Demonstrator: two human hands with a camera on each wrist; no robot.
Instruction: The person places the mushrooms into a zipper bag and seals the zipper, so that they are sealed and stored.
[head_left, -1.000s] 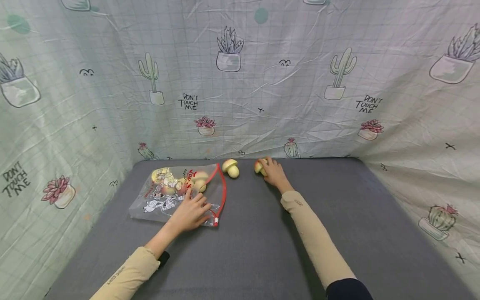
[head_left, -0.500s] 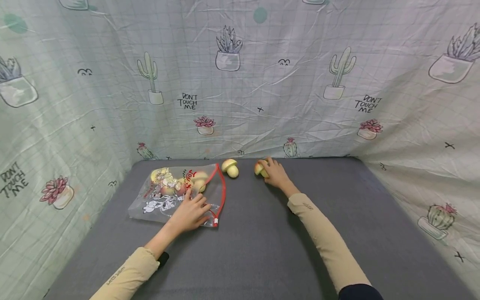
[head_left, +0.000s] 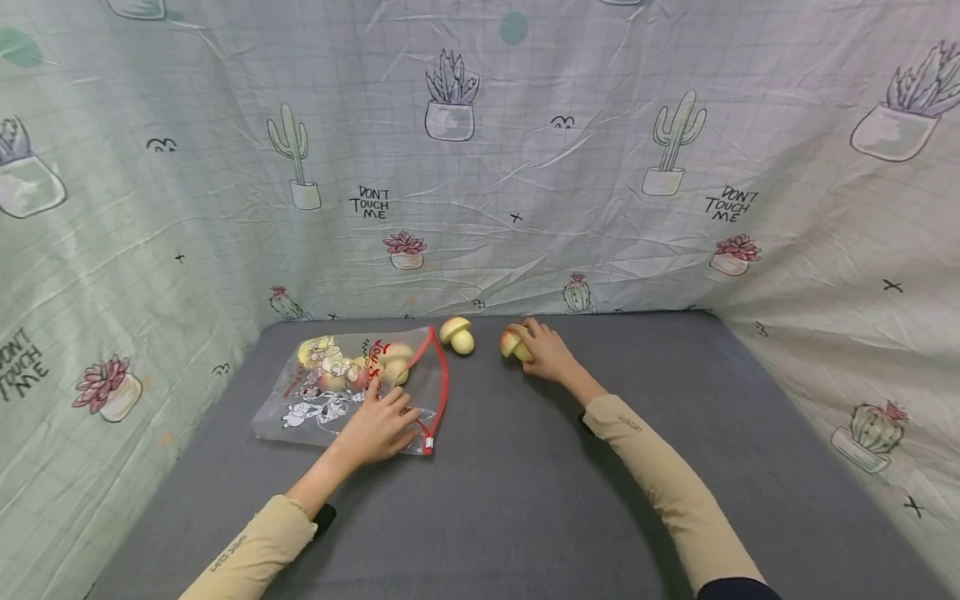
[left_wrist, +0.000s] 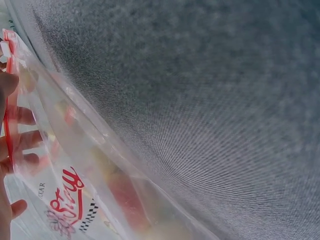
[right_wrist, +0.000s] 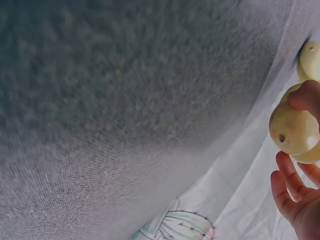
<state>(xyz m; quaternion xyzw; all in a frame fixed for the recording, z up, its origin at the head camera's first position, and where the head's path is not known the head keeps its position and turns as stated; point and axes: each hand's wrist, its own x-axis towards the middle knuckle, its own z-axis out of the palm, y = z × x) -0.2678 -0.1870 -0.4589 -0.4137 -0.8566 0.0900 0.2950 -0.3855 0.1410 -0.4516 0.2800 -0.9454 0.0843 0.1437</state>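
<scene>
My left hand (head_left: 378,425) rests with spread fingers on a clear zip bag (head_left: 288,417) near its red-edged opening. Several yellowish and reddish things show through the printed plastic; at least one looks like a mushroom. In the left wrist view, the fingers lie across the red zipper strip (left_wrist: 9,105). Farther right, my right hand (head_left: 551,354) holds a pale yellow mushroom (head_left: 513,345) with a reddish tinge on its cap. The right wrist view shows thumb and fingers around this mushroom (right_wrist: 291,127). Another mushroom (head_left: 458,336) lies between the bag and my right hand.
A dark grey cloth (head_left: 510,500) covers the table. A pale curtain (head_left: 517,167) printed with potted cacti hangs behind it and along both sides. The red slider (head_left: 428,444) sits at the bag's near corner.
My right hand and the mushroom have shifted slightly toward me, and the right forearm has swung outward. The left hand stays on the bag. The head view has turned slightly.
</scene>
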